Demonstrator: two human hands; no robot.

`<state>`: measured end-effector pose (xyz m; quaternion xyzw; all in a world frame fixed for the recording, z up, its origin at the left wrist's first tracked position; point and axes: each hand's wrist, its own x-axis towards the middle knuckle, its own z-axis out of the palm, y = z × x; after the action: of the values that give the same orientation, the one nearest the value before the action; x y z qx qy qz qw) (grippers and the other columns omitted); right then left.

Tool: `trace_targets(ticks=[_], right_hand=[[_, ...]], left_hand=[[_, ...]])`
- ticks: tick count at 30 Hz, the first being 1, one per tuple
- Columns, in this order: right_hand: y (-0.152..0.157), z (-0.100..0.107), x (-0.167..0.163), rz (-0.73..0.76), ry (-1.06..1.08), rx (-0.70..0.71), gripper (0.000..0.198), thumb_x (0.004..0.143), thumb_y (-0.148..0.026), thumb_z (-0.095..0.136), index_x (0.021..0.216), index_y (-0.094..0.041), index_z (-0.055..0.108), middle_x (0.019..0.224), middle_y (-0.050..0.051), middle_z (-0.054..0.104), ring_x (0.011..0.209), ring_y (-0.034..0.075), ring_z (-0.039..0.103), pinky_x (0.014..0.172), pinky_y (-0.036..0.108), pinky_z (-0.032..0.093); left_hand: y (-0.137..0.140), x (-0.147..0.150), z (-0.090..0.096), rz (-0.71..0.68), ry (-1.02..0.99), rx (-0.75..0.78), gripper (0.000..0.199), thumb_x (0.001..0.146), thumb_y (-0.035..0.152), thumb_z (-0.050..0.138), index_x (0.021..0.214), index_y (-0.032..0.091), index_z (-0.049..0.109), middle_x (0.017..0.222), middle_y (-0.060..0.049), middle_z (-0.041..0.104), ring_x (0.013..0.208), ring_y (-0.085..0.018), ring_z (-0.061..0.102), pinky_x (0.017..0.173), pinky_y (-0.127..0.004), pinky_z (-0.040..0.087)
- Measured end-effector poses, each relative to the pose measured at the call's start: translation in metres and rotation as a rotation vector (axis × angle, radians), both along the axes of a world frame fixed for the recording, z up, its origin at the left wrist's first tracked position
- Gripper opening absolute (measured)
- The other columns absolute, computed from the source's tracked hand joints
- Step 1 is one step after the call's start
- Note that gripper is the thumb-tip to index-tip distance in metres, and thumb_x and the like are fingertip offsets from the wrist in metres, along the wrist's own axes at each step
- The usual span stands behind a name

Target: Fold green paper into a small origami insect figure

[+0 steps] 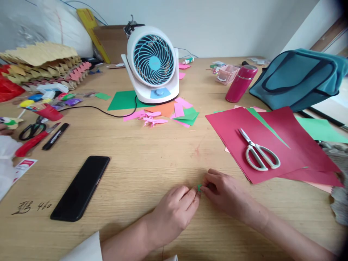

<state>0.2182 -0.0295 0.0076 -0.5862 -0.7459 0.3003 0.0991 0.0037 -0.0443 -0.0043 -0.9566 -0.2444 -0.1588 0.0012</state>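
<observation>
Between my fingertips, low over the wooden table (130,145), is a small piece of green paper (199,187), mostly hidden by the fingers. My left hand (176,206) pinches it from the left. From the right, my right hand (224,192) grips the same piece with thumb and forefinger. Scissors with white handles (258,152) lie on red paper sheets (225,134) to the right of my hands. Several folded pink paper pieces (152,119) rest beyond my hands, beside loose green slips (189,116).
A white fan (154,63) stands at the back. A black phone (81,188) lies to the left, with a black cutter (56,136) and dark scissors (32,129) farther off. At the right are a pink flask (241,83) and a teal bag (296,79).
</observation>
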Motion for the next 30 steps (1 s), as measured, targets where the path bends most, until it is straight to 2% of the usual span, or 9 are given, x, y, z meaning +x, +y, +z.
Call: trace_targets(ticks=[7,13,16,18,20,22,26,30], right_hand=[[-0.001,0.004,0.001,0.003,0.027,0.007,0.009,0.083,-0.015,0.059,0.075,-0.020,0.058,0.077,-0.001,0.056,0.066,0.013,0.052,0.061,0.026,0.035],[-0.009,-0.005,0.004,0.064,0.086,0.154,0.011,0.087,-0.012,0.054,0.081,-0.020,0.057,0.088,0.001,0.055,0.076,0.014,0.055,0.068,0.027,0.040],[-0.013,-0.009,0.004,0.049,0.126,0.199,0.012,0.088,-0.011,0.055,0.081,-0.020,0.057,0.086,0.001,0.054,0.075,0.014,0.054,0.067,0.027,0.041],[-0.015,-0.011,0.003,0.049,0.149,0.215,0.011,0.088,-0.011,0.057,0.081,-0.020,0.058,0.086,0.001,0.054,0.075,0.014,0.054,0.067,0.027,0.041],[-0.016,-0.011,0.003,0.061,0.166,0.232,0.011,0.087,-0.011,0.057,0.081,-0.020,0.058,0.085,0.001,0.055,0.075,0.014,0.055,0.068,0.027,0.042],[-0.016,-0.010,0.003,0.071,0.175,0.244,0.012,0.087,-0.009,0.057,0.082,-0.020,0.058,0.085,0.002,0.055,0.075,0.014,0.055,0.068,0.027,0.042],[-0.017,-0.009,0.006,0.114,0.181,0.264,0.011,0.089,-0.010,0.056,0.083,-0.019,0.059,0.085,0.003,0.055,0.076,0.015,0.055,0.068,0.028,0.043],[-0.020,-0.006,0.010,0.183,0.173,0.272,0.011,0.092,-0.012,0.053,0.085,-0.019,0.059,0.087,0.004,0.056,0.080,0.016,0.056,0.070,0.029,0.045]], left_hand=[[-0.003,0.004,-0.004,0.033,-0.020,-0.004,0.040,0.102,0.013,0.029,0.115,0.006,0.066,0.118,-0.011,0.067,0.093,-0.021,0.061,0.082,-0.034,0.057],[-0.003,0.005,-0.005,0.037,-0.051,-0.034,0.033,0.101,0.015,0.036,0.115,0.005,0.065,0.123,-0.010,0.066,0.094,-0.021,0.060,0.083,-0.034,0.057],[0.001,0.007,-0.006,0.055,-0.128,-0.130,0.025,0.100,0.016,0.043,0.111,0.011,0.065,0.117,-0.006,0.068,0.092,-0.018,0.059,0.083,-0.032,0.056],[0.003,0.010,-0.006,0.089,-0.177,-0.204,0.019,0.100,0.015,0.046,0.099,0.014,0.065,0.105,-0.004,0.069,0.089,-0.017,0.059,0.081,-0.031,0.054],[0.006,0.013,-0.005,0.142,-0.216,-0.294,0.017,0.098,0.013,0.050,0.087,0.015,0.063,0.092,-0.003,0.067,0.085,-0.016,0.057,0.078,-0.031,0.052],[0.009,0.017,-0.004,0.199,-0.249,-0.396,0.013,0.095,0.011,0.054,0.085,0.016,0.060,0.086,-0.002,0.063,0.083,-0.017,0.056,0.075,-0.030,0.050],[0.012,0.023,0.000,0.249,-0.277,-0.540,0.013,0.090,0.007,0.059,0.094,0.019,0.060,0.090,-0.001,0.061,0.088,-0.017,0.056,0.077,-0.030,0.046],[0.013,0.026,0.002,0.247,-0.292,-0.610,0.014,0.090,0.006,0.057,0.092,0.020,0.061,0.093,0.000,0.059,0.091,-0.016,0.055,0.080,-0.029,0.045]])
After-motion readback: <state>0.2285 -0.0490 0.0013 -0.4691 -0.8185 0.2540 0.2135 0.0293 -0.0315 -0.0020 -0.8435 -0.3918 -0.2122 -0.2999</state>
